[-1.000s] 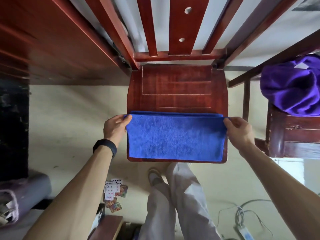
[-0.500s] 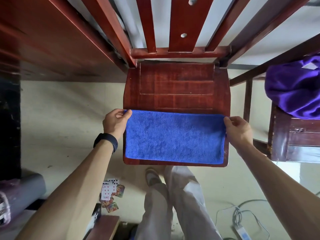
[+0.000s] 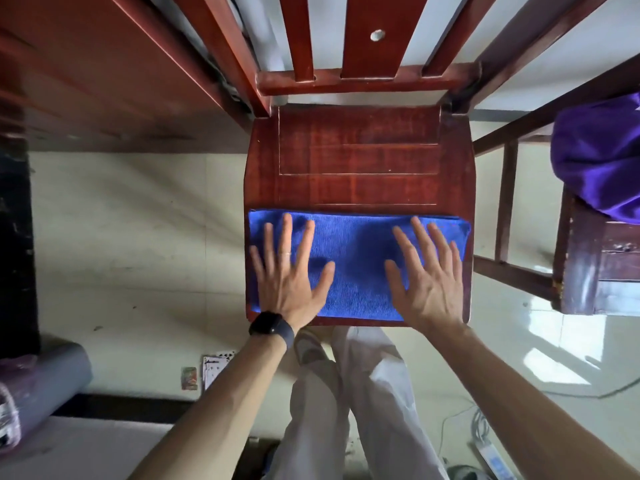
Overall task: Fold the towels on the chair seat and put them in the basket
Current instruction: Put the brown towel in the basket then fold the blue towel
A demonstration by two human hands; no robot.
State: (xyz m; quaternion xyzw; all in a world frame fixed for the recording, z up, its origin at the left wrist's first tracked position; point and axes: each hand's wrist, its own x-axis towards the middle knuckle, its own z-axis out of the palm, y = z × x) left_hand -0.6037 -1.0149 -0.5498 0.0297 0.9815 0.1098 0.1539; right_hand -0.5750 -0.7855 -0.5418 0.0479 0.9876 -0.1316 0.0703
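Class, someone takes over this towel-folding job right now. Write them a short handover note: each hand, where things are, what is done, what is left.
Left hand: open, fingers spread, palm flat on the left half of the blue towel.
Right hand: open, flat on the right half.
Blue towel: lying as a folded strip across the front part of the chair seat.
Purple towel: heaped unfolded on the neighbouring chair at right.
Basket: not in view.
Done: at least one fold of the blue towel.
Left: probably fold it smaller, put it in the basket, then fold the purple towel.

No text or number reads anywhere (the floor cards (image 3: 212, 370) blur).
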